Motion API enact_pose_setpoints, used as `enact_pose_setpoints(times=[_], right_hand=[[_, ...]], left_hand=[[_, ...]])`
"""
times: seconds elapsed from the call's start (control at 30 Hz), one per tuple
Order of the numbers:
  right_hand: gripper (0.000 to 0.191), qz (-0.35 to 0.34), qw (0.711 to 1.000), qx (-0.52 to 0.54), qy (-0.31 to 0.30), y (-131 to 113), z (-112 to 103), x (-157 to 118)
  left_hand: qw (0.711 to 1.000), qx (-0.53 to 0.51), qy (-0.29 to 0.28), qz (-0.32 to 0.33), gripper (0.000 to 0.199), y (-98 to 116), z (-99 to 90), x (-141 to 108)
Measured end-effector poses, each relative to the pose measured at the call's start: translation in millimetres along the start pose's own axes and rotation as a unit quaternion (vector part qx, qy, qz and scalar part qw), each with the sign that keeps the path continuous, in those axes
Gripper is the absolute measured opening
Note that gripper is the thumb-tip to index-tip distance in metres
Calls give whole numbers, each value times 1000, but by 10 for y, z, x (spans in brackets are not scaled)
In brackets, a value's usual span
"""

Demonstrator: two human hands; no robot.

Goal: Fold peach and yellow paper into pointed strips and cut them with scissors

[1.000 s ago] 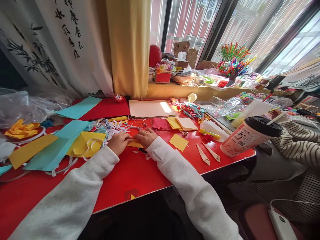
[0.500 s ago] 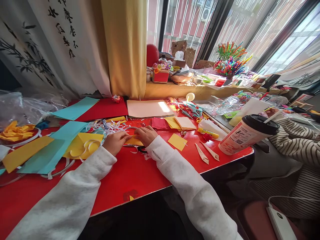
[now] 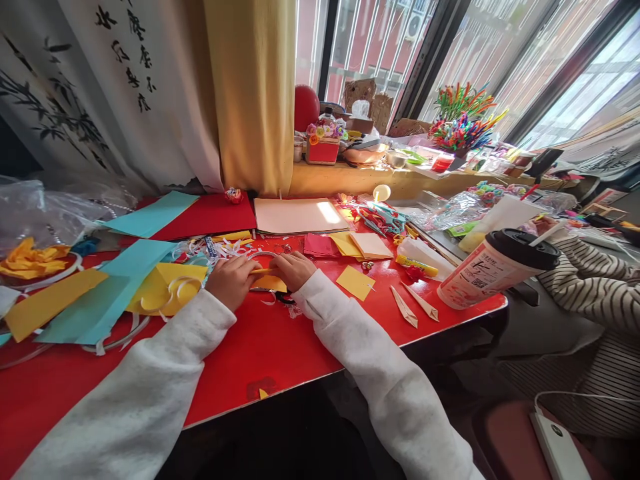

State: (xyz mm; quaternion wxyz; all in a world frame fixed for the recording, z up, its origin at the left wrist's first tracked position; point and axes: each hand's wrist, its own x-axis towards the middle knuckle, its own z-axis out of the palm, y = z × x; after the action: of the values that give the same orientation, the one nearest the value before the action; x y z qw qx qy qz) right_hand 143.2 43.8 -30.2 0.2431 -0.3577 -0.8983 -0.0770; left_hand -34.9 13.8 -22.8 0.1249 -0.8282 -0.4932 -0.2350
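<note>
Between my two hands is a small folded piece of yellow paper [image 3: 262, 271], pinched at both ends. My left hand [image 3: 232, 283] is closed on its left end, and my right hand [image 3: 295, 270] is closed on its right end. Just below it, another bit of yellow paper [image 3: 270, 283] lies on the red table. Dark scissors handles [image 3: 286, 298] show partly under my right hand. To the right lie a yellow paper square [image 3: 356, 283], two folded cream paper pieces [image 3: 404, 306] and stacks of pink, yellow and cream paper squares [image 3: 371, 246].
A tilted paper cup [image 3: 493, 270] with a black lid stands at the table's right end. Blue paper strips [image 3: 115, 283] and an orange paper flower [image 3: 35, 261] lie at left. White paper shreds [image 3: 230, 248] are behind my hands. Someone's striped sleeve [image 3: 580, 273] shows at right.
My left hand's fingers have shifted around the yellow paper, which now shows as a narrow roll or folded edge between both hands. My right hand has barely moved.
</note>
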Motion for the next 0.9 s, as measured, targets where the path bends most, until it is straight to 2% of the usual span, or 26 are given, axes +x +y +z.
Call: enact_pose_setpoints(times=[0.1, 0.2, 0.33, 0.4, 0.53, 0.7, 0.9], right_hand=[[32, -16, 1000, -2, -11, 3, -25, -24], [44, -35, 999, -7, 0, 1, -42, -43], [24, -35, 998, -46, -4, 6, -64, -42], [29, -39, 998, -54, -2, 9, -70, -39], [29, -41, 997, -55, 23, -6, -33, -41], [27, -80, 993, -70, 47, -43, 32, -51], [24, -46, 990, -76, 105, -56, -27, -74]], left_hand=[[1000, -14, 1, -10, 11, 27, -4, 2], [1000, -10, -5, -3, 10, 59, -14, 0], [1000, 12, -15, 6, 14, 79, -21, -3], [1000, 20, -14, 6, 17, 78, -15, -2], [1000, 15, 8, 9, 24, 84, 17, -2], [996, 43, 22, 72, 28, 97, 30, -2], [992, 69, 74, 79, 32, 126, -37, 9]])
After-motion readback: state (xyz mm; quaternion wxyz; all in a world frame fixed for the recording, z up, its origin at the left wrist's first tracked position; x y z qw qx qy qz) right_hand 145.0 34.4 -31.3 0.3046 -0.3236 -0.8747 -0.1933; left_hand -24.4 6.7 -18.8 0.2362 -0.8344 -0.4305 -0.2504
